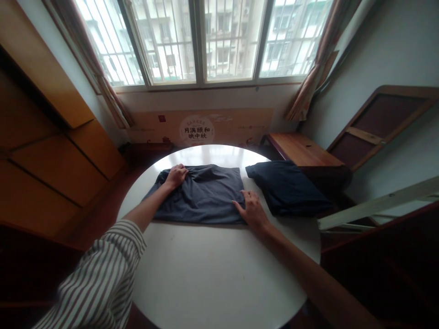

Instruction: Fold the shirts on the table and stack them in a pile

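A grey-blue folded garment [209, 194] lies flat on the white round table [212, 269], with wrinkles toward its far left. At that far left part my left hand [177, 176] is closed on the fabric, its fingers bent and bunching the cloth. My right hand [252, 210] rests at the garment's right edge, palm down. Its thumb stands apart from the other fingers, and the fingertips touch the cloth. Just right of that hand lies a dark navy folded garment [291, 189], partly over the table's right edge. The exact kind of either garment cannot be made out.
Behind the table, a wooden desk [302, 148] and a leaning wooden-framed panel [370, 123] stand at the right. Orange-brown cabinets [41, 169] line the left. A pale wooden bar [377, 204] reaches close to the table's right edge. Barred windows [226, 41] are at the back.
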`<state>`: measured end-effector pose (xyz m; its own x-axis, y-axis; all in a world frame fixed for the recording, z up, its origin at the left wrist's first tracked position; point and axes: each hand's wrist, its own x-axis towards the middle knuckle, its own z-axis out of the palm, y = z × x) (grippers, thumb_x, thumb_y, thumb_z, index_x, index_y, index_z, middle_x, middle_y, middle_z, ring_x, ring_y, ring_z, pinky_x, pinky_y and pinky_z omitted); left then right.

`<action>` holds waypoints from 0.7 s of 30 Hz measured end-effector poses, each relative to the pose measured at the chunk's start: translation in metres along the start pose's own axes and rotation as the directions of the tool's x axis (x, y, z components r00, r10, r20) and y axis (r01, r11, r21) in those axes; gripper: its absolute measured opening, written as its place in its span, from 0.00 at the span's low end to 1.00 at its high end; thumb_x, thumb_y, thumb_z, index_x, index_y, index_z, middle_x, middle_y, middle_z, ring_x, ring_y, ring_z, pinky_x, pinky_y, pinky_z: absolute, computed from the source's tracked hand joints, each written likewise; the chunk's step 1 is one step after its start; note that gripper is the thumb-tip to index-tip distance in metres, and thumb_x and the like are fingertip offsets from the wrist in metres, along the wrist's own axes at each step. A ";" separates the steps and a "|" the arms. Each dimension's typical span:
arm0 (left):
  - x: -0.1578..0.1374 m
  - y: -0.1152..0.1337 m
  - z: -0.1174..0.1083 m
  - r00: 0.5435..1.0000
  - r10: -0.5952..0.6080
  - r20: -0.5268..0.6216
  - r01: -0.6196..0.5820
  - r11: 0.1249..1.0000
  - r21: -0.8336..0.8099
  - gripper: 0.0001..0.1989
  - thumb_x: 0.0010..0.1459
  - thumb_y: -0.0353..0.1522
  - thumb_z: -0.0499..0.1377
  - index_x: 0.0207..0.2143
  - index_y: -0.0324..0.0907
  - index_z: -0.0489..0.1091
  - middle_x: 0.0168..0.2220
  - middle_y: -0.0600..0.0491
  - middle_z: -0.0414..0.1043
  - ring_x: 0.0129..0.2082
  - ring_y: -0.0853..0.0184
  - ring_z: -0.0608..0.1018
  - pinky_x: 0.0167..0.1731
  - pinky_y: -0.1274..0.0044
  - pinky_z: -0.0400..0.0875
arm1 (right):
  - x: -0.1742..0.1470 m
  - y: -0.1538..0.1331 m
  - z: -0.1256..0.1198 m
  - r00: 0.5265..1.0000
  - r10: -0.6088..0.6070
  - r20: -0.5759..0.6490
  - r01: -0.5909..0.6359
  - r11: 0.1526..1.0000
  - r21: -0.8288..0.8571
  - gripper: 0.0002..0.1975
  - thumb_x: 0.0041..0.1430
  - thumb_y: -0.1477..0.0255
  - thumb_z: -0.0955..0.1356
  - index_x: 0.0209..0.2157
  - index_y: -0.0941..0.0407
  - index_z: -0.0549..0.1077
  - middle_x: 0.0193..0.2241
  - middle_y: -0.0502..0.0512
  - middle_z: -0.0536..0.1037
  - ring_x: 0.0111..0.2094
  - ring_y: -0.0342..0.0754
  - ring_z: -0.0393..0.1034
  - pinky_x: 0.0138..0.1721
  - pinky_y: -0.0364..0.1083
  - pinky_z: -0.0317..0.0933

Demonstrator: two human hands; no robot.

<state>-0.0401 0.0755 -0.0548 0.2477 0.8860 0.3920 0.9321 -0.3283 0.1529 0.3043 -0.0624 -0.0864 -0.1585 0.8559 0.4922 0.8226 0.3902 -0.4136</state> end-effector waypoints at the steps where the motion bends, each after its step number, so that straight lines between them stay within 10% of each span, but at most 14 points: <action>1: -0.003 0.005 -0.004 0.999 -0.011 -0.039 0.010 1.000 -0.010 0.17 0.66 0.33 0.47 0.37 0.39 0.75 0.40 0.43 0.72 0.42 0.58 0.74 0.49 0.66 0.68 | 0.001 0.000 0.000 1.000 0.017 0.014 -0.017 1.000 -0.006 0.17 0.66 0.61 0.63 0.43 0.59 0.76 0.37 0.64 0.72 0.42 0.58 0.69 0.48 0.56 0.65; 6: -0.050 0.039 -0.058 0.962 -0.075 -0.262 -0.004 0.958 -0.288 0.15 0.69 0.36 0.47 0.40 0.39 0.71 0.30 0.48 0.70 0.31 0.62 0.73 0.37 0.72 0.69 | 0.004 -0.003 -0.024 0.997 -0.063 0.044 0.057 0.992 0.114 0.17 0.69 0.68 0.59 0.33 0.56 0.75 0.31 0.59 0.73 0.33 0.52 0.71 0.40 0.50 0.67; 9: -0.105 0.069 -0.114 0.988 0.154 0.010 -0.126 0.842 -0.525 0.15 0.67 0.40 0.52 0.33 0.42 0.72 0.24 0.53 0.69 0.23 0.67 0.70 0.28 0.77 0.66 | 0.008 -0.010 -0.048 0.995 -0.095 -0.020 0.097 0.976 0.195 0.13 0.67 0.68 0.61 0.33 0.56 0.73 0.31 0.56 0.73 0.29 0.49 0.70 0.36 0.48 0.67; 11: -0.139 0.091 -0.149 0.830 0.450 0.330 -0.112 0.714 -0.691 0.12 0.65 0.38 0.56 0.32 0.44 0.75 0.23 0.55 0.70 0.20 0.70 0.69 0.23 0.79 0.64 | 0.014 -0.018 -0.061 0.991 -0.128 -0.036 0.133 0.963 0.234 0.12 0.68 0.67 0.61 0.37 0.56 0.74 0.34 0.57 0.74 0.32 0.49 0.71 0.38 0.48 0.68; 14: -0.165 0.116 -0.177 0.446 0.743 0.499 -0.018 0.565 -0.825 0.11 0.65 0.36 0.56 0.38 0.45 0.78 0.27 0.52 0.77 0.25 0.69 0.76 0.27 0.81 0.69 | 0.026 -0.032 -0.063 0.971 -0.237 0.037 0.219 0.940 0.261 0.15 0.68 0.64 0.62 0.51 0.55 0.72 0.47 0.61 0.73 0.48 0.54 0.71 0.52 0.53 0.65; 15: -0.165 0.118 -0.176 0.423 0.751 0.507 -0.006 0.562 -0.827 0.12 0.66 0.36 0.54 0.39 0.45 0.78 0.30 0.51 0.78 0.28 0.68 0.77 0.30 0.80 0.70 | 0.030 -0.036 -0.060 0.956 -0.278 0.093 0.245 0.933 0.265 0.18 0.67 0.63 0.63 0.55 0.54 0.70 0.52 0.61 0.72 0.53 0.56 0.68 0.56 0.55 0.62; 16: -0.162 0.117 -0.171 0.476 0.716 0.511 -0.017 0.588 -0.809 0.14 0.67 0.36 0.53 0.39 0.45 0.78 0.31 0.50 0.79 0.30 0.67 0.79 0.33 0.80 0.71 | 0.034 -0.040 -0.054 0.936 -0.313 0.161 0.263 0.927 0.267 0.21 0.67 0.61 0.63 0.58 0.54 0.68 0.55 0.62 0.70 0.56 0.56 0.65 0.59 0.56 0.59; 19: -0.134 0.091 -0.133 0.833 0.399 0.383 -0.099 0.788 -0.607 0.15 0.67 0.37 0.51 0.39 0.45 0.77 0.35 0.50 0.79 0.36 0.65 0.79 0.40 0.76 0.72 | 0.041 -0.048 -0.030 0.862 -0.365 0.352 0.288 0.923 0.255 0.29 0.64 0.56 0.65 0.63 0.54 0.63 0.58 0.63 0.68 0.59 0.57 0.63 0.60 0.55 0.58; 21: -0.112 0.064 -0.100 0.960 0.176 0.216 -0.077 0.913 -0.400 0.14 0.65 0.36 0.52 0.42 0.43 0.76 0.42 0.47 0.78 0.43 0.60 0.79 0.48 0.72 0.70 | 0.044 -0.051 -0.016 0.829 -0.357 0.430 0.307 0.934 0.183 0.33 0.61 0.55 0.68 0.64 0.55 0.62 0.55 0.64 0.70 0.56 0.58 0.65 0.58 0.55 0.60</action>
<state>-0.0345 -0.0773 0.0015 0.4588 0.8641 0.2070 0.7267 -0.4990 0.4721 0.2637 -0.0504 -0.0317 -0.6598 0.7166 0.2264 0.6195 0.6892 -0.3759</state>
